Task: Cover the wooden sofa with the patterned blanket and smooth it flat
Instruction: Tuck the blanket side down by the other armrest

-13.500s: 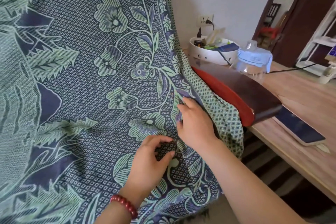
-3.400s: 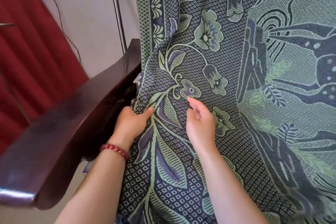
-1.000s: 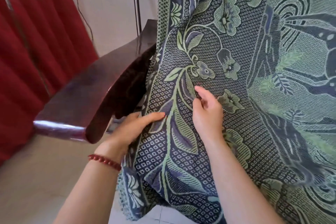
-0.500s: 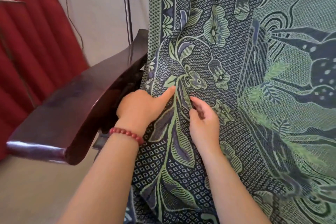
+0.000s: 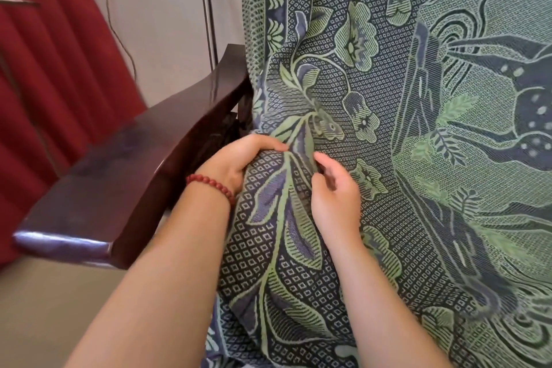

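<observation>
**Both hands on the blanket beside the sofa's armrest**

At the far left of the frame hangs a red curtain, pleated, with a pale wall beside it; a thin cable and a metal pole run down that wall. Below them, in the lower left, lies a beige floor.

The dark, glossy armrest of the wooden sofa slants from the lower left up toward the centre top, its rounded front end nearest the camera. Its upper end meets the left edge of the patterned blanket.

Just right of the armrest, at mid-frame, the left hand clutches the blanket near its left border; the fingers are curled over a bunched ridge of fabric, gripping it, and the cloth bulges below the knuckles. A red bead bracelet circles that wrist, touching the edge of the blanket.

A short way to the right, the right hand rests against the blanket with its fingers loosely bent. The fingertips touch the weave near a raised fold, but whether they pinch it or only press on it cannot be told. A leafy stem in the pattern runs between the two hands.

The blanket fills the centre and whole right side of the frame, top to bottom, green and navy with flowers, leaves and a lattice ground. It lies in soft folds near the hands and is flatter toward the right edge
</observation>
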`<act>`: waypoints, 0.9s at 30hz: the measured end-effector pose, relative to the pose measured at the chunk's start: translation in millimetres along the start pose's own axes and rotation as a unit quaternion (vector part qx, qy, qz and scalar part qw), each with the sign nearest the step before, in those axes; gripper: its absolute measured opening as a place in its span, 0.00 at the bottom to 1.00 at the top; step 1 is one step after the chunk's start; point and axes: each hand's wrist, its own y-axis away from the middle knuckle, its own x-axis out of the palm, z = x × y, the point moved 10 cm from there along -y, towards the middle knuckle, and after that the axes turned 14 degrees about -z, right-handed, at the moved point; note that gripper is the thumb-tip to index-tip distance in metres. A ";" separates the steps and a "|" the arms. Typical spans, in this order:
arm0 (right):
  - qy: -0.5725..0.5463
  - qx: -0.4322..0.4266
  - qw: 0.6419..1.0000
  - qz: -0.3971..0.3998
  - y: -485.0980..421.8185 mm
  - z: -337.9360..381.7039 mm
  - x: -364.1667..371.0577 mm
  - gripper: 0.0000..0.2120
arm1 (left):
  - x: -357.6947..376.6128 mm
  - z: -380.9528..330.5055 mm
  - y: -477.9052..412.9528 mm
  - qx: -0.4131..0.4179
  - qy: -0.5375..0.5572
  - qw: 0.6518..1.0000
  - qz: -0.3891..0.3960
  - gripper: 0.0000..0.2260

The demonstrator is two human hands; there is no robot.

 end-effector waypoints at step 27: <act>-0.024 -0.026 0.998 0.053 7.5 5.7 28.7 0.17 | -69.4 20.7 34.3 0.173 -0.118 0.944 -0.253 0.19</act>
